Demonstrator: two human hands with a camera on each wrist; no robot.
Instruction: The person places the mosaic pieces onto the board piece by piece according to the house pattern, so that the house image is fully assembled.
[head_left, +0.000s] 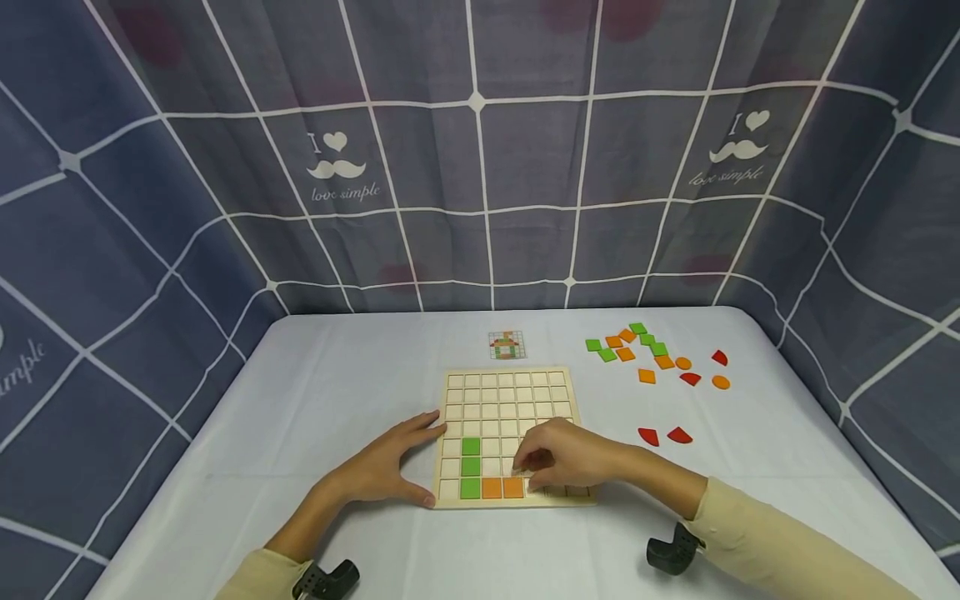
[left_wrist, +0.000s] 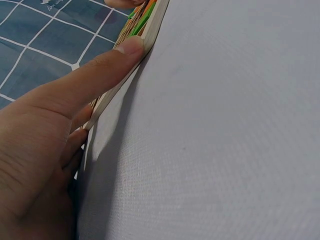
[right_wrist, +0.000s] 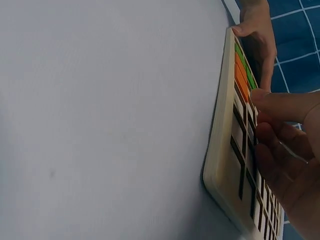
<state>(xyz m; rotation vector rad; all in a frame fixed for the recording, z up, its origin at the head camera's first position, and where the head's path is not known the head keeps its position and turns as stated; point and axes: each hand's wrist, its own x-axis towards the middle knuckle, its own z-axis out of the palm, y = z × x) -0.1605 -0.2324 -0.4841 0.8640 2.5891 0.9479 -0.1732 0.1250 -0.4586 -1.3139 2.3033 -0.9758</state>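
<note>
A pale wooden grid board (head_left: 507, 410) lies on the table. Three green square tiles (head_left: 470, 467) form a column at its lower left. Two orange square tiles (head_left: 502, 488) continue the bottom row to the right. My left hand (head_left: 386, 461) steadies the board's left side, with its thumb at the near corner and extended fingers farther up the edge. Over the lower right cells, my right hand (head_left: 567, 454) has loosely bent fingers beside the second orange tile. In the right wrist view its thumb (right_wrist: 280, 106) reaches close to the orange tiles; no piece shows between the fingertips.
Loose green tiles (head_left: 647, 339), orange squares (head_left: 647, 377), orange discs (head_left: 721, 382) and red quarter-circle pieces (head_left: 679, 435) lie on the right side of the table. A small printed pattern card (head_left: 507, 345) is behind the board. Checked curtains (head_left: 525, 158) enclose the table.
</note>
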